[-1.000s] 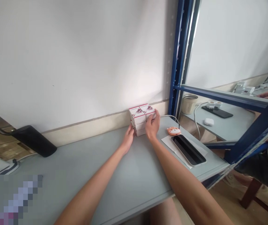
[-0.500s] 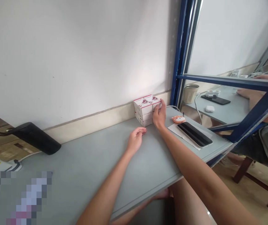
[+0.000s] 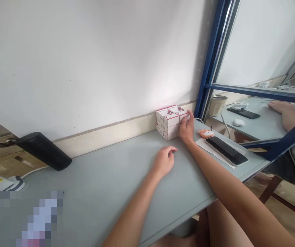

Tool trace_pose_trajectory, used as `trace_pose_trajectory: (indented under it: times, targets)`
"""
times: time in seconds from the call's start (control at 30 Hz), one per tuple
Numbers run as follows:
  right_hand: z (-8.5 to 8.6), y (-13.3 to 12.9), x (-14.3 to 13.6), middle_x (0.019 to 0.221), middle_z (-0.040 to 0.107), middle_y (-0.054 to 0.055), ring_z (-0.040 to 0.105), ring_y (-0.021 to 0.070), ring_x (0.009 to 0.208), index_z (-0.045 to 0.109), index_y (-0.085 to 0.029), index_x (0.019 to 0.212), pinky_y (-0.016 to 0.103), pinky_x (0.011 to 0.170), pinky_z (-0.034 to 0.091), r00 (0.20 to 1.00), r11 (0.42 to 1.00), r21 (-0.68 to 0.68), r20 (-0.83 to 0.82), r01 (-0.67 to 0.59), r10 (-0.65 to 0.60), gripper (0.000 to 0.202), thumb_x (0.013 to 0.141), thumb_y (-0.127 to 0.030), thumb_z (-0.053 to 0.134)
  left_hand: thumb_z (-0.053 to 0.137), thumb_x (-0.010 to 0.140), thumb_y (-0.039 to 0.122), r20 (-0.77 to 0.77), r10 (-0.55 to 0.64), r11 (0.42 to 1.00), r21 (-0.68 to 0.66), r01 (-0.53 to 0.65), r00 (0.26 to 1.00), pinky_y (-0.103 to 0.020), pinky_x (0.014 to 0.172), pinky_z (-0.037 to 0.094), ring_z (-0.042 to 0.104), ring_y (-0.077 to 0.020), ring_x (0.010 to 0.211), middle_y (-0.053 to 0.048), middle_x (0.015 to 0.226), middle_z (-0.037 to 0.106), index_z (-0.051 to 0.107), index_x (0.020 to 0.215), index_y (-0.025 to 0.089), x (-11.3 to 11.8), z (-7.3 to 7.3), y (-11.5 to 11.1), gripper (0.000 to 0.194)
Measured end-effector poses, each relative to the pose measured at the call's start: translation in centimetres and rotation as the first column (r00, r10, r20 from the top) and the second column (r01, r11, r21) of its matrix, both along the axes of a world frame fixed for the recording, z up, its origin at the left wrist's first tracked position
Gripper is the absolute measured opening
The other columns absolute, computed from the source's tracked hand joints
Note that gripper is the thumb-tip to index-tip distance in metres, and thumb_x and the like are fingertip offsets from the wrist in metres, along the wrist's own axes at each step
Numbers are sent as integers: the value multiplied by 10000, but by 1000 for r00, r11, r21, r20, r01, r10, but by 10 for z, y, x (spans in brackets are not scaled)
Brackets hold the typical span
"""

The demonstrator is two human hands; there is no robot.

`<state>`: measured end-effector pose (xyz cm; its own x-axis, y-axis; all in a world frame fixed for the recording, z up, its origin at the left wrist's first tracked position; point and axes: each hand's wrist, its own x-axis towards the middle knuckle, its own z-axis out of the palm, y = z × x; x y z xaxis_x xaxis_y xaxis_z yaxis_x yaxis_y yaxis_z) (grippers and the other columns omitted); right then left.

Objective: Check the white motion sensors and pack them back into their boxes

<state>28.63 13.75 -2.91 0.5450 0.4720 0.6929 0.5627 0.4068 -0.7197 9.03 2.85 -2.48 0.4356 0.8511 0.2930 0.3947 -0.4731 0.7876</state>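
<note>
A stack of small white cartons with red edges (image 3: 173, 127) stands on the grey desk against the wall. My right hand (image 3: 188, 128) rests against the right end of this stack, thumb at the front and fingers spread along the side; the far fingers are partly hidden. In front of the cartons, apart from them, my left hand (image 3: 165, 159) hovers over or rests on the desk. Its fingers are loosely bent, the index finger stretched out, and nothing shows in it.
To the right lie a black-screened phone (image 3: 226, 150) on white paper and an orange-and-white item (image 3: 206, 133). A blue frame (image 3: 211, 61) holds a mirror at the desk's right end. A black cylinder on a metal arm (image 3: 44, 151) stands left. The lower left is pixelated.
My left hand has drawn back from the cartons toward the desk's front. My right hand stays at the stack's right end. The whole view has shifted, so things appear farther right.
</note>
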Motion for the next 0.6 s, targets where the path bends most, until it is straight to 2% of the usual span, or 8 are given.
trace_pose_trajectory:
  times: [0.2, 0.37, 0.5, 0.6]
  targets:
    - [1, -1, 2, 1546, 534, 169, 495, 274, 1450, 470, -199, 1511, 511, 1230, 370, 1000, 1000, 3, 9, 11, -11, 527, 1088, -496, 368, 444, 919, 44, -47, -22, 999, 40, 24, 999, -383, 1003, 558, 719, -242, 1084, -80, 1128, 788, 764, 1060, 239, -1, 3, -4, 401]
    - [5, -4, 9, 1467, 581, 150, 551, 276, 1359, 482, -223, 1484, 505, 1185, 411, 999, 999, -33, 21, -31, 32, 500, 1075, -501, 406, 425, 937, 49, -65, -33, 998, 55, 36, 997, -374, 1013, 557, 708, -231, 1101, -71, 1135, 778, 754, 1081, 252, -2, 5, -6, 413]
    - [10, -8, 10, 1362, 632, 136, 631, 258, 1123, 499, -222, 1468, 471, 1053, 495, 999, 996, -85, -8, -32, 32, 500, 1068, -511, 413, 423, 929, 40, -71, -46, 997, 58, 50, 996, -383, 1009, 558, 699, -236, 1098, -80, 1124, 772, 748, 1068, 240, -3, 7, -6, 406]
    - [13, -11, 9, 1163, 683, 98, 621, 225, 869, 516, -222, 1459, 446, 931, 529, 999, 991, -133, -32, -15, 11, 511, 1063, -530, 418, 428, 926, 32, -66, -49, 997, 56, 52, 997, -378, 1013, 554, 695, -226, 1106, -71, 1130, 766, 742, 1065, 244, -3, 7, -6, 404]
